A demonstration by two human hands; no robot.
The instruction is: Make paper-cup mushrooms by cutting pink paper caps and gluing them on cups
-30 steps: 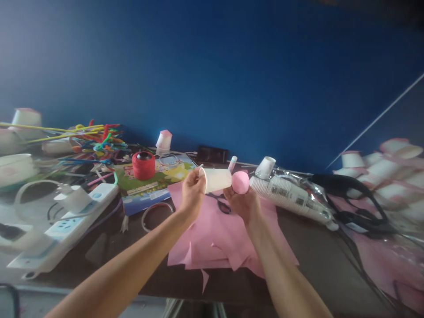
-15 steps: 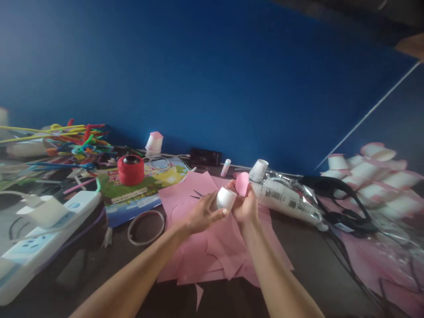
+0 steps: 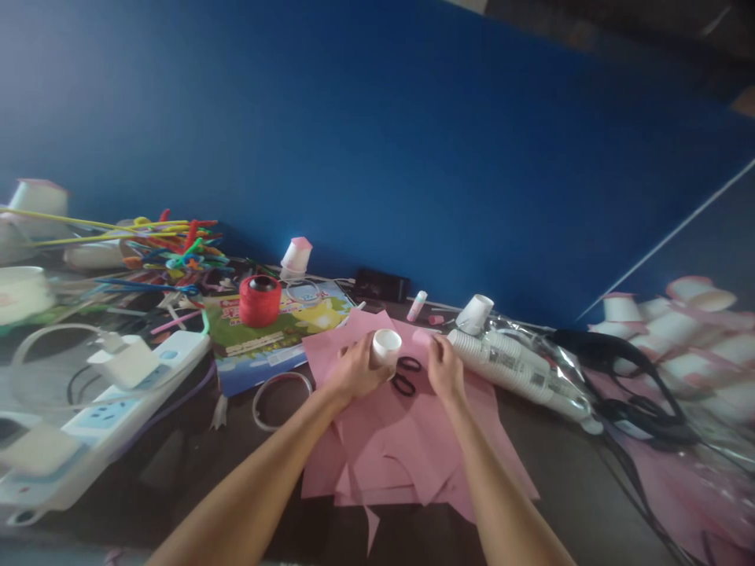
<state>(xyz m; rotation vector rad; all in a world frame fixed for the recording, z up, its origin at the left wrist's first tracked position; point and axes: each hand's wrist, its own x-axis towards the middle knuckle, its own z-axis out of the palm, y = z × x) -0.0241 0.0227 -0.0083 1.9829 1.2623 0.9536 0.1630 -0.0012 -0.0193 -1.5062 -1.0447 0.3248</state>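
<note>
blue wall [image 3: 377,141], left hand [image 3: 356,370] gripping white cup [image 3: 387,346]

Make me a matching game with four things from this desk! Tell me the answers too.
Things:
1. Left hand
2. Red spool
3. Black-handled scissors
4. Power strip

Matches:
A. lying on pink paper
B. has a charger plugged in
C. holding a white cup
D. sitting on a colourful booklet

Right pairs: 1-C, 2-D, 3-A, 4-B
</note>
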